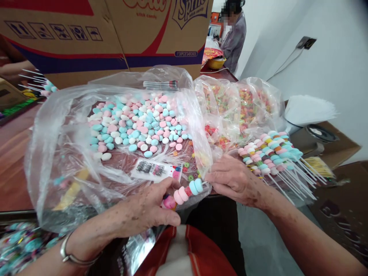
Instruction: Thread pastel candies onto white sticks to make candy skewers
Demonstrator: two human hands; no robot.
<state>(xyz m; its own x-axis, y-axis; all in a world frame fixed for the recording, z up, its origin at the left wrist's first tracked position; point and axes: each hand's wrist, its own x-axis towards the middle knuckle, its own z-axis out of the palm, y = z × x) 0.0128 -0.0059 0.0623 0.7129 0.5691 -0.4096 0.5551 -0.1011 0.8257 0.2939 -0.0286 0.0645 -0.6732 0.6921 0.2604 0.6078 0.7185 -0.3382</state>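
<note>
A candy skewer (188,191) with pink and blue marshmallow-like pieces and a red piece between them slants between my two hands. My right hand (230,178) pinches the bare stick at its upper right end. At the lower left end, my left hand (156,205) curls its fingers about a bright pink piece (169,202), with the thumb apart below; some fingertips are hidden. Just behind lies a large clear plastic bag (43,153), opened out, with many pink, white and blue candies (140,122) on it. A printed white card (156,170) lies near my left hand.
Finished-looking skewers (270,153) are piled on the right, sticks pointing toward me. Behind them are clear bags of colourful small candies (241,103). A large cardboard box (115,38) blocks the back. More candy (23,245) sits at lower left. Another person (235,38) stands farther back.
</note>
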